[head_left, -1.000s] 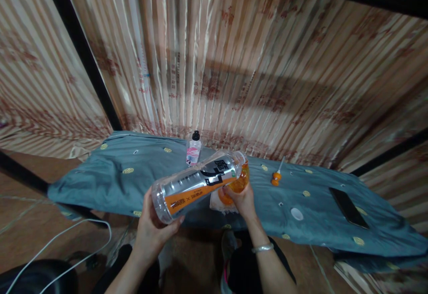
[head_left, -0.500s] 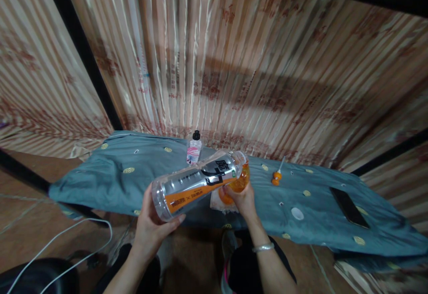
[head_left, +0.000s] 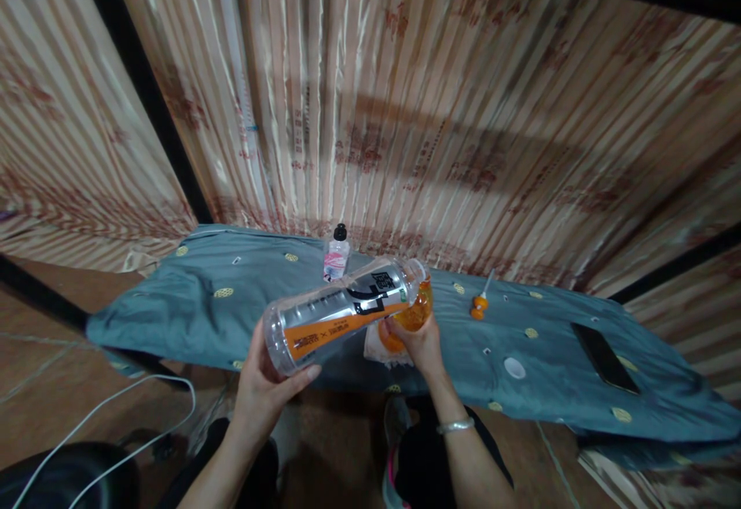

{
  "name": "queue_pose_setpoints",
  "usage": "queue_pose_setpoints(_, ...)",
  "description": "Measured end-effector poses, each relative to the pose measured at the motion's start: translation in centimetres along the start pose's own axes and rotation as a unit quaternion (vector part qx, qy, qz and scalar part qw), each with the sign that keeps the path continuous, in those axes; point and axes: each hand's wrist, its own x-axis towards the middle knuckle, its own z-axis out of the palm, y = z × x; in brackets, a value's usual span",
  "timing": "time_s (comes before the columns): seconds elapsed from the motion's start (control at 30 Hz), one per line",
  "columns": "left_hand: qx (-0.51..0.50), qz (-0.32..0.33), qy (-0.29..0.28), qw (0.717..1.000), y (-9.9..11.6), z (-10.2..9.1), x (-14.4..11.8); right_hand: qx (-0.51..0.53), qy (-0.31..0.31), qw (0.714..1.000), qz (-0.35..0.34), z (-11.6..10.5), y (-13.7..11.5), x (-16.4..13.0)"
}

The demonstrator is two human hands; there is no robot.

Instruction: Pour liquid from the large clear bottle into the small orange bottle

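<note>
Head view: clear btl (head_left: 341, 312) tipped w/ its mouth at top of orange btl (head_left: 419, 312).
L hand (head_left: 260, 393) wrapped round base end of clear btl (silver/orange label), thumb along near side; base lower than mouth in view. R hand (head_left: 421, 343), silver bangle (head_left: 455, 426) on wrist, curled round orange btl, fingers partly hidden; white cloth (head_left: 375, 351) just below/behind it, can't tell if touching. All over blue-green cover (head_left: 167, 316). Pink-label btl (head_left: 336, 258) w/ black cap upright behind clear btl; orange pump top (head_left: 478, 305) w/ tube lies R of orange btl; white disc (head_left: 514, 368) & dark slab (head_left: 605, 358) farther R.
</note>
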Motion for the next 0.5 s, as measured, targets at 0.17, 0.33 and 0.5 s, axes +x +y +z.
queue_pose_setpoints(0.17,-0.001,-0.004,0.007,1.0,0.01,-0.01,0.07,-0.001,-0.003,1.0,0.018,-0.06,-0.05,0.03)
queue_pose_setpoints(0.33,-0.011,-0.008,0.014,1.0,0.02,0.07,0.01,-0.006,-0.012,1.0,0.017,-0.15,-0.02,0.05)
queue_pose_setpoints(0.5,-0.009,0.001,0.008,1.0,-0.08,-0.08,0.12,-0.021,0.0,1.0,0.019,-0.17,0.17,0.07)
